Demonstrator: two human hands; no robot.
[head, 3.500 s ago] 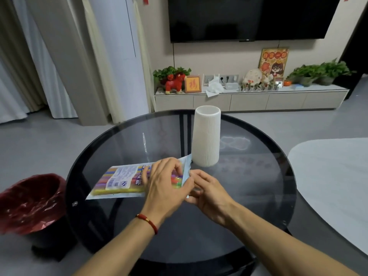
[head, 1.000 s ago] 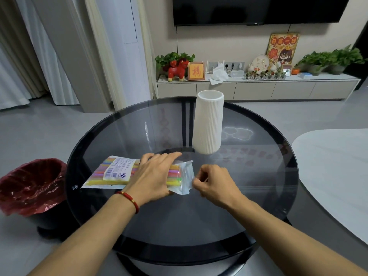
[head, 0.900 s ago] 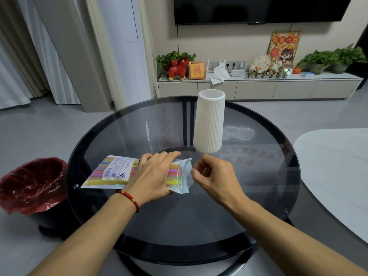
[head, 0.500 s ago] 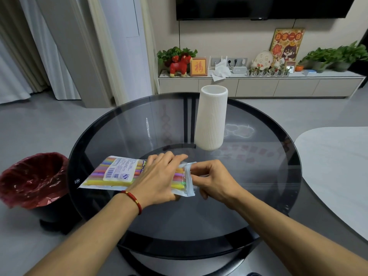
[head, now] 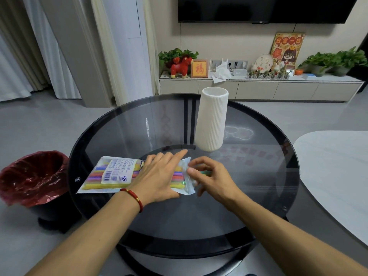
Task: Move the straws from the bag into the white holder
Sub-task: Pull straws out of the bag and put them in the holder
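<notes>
A clear bag of coloured straws (head: 111,174) lies flat on the round dark glass table (head: 258,176), its open mouth pointing right. My left hand (head: 159,176) presses flat on the bag's right half with straight fingers. My right hand (head: 211,177) is at the bag's mouth and pinches a green straw (head: 205,172) that sticks out to the right. The tall ribbed white holder (head: 212,118) stands upright just behind both hands; its inside is hidden.
A bin with a red liner (head: 33,180) stands on the floor left of the table. A pale oval table (head: 334,176) lies to the right. A low TV cabinet (head: 258,88) with plants and ornaments runs along the far wall.
My right hand went to the bag's mouth, reached in, and now draws a green straw out to the right. My left hand stays pressed on the bag.
</notes>
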